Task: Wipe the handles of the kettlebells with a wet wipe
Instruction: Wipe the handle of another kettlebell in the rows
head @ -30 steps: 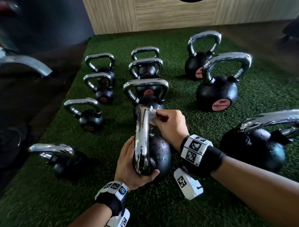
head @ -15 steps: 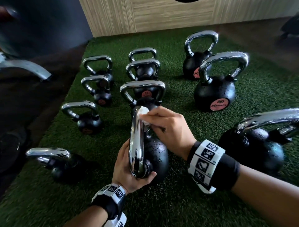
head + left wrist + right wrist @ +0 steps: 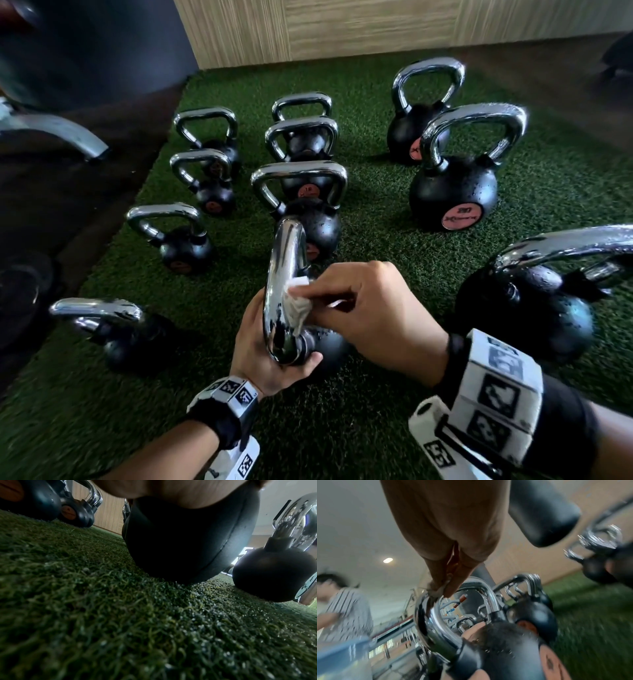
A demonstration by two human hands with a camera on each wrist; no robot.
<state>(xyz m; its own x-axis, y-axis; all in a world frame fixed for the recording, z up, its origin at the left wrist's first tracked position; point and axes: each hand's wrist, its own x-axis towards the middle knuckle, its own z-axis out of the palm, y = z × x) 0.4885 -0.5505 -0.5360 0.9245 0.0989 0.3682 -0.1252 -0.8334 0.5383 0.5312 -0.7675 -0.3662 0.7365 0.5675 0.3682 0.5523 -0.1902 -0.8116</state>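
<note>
A black kettlebell (image 3: 329, 346) with a chrome handle (image 3: 286, 260) stands on the turf in front of me, its handle seen edge-on. My left hand (image 3: 260, 353) grips the near foot of that handle, thumb curled round it. My right hand (image 3: 363, 318) pinches a crumpled white wet wipe (image 3: 297, 308) against the handle's right side, low down. In the right wrist view my fingertips (image 3: 452, 588) press the wipe (image 3: 436, 590) onto the chrome handle (image 3: 433, 616). The left wrist view shows only the kettlebell's black ball (image 3: 188, 540) under my palm.
Several other chrome-handled kettlebells stand on the green turf (image 3: 376, 428): a large one (image 3: 452, 192) far right, one (image 3: 534, 308) close right, one (image 3: 116, 332) close left. A wooden wall (image 3: 342, 31) closes the back. A person in a striped shirt (image 3: 346, 615) is nearby.
My right hand has slid the wipe from the far top of the handle down toward its near end. The left hand keeps its grip.
</note>
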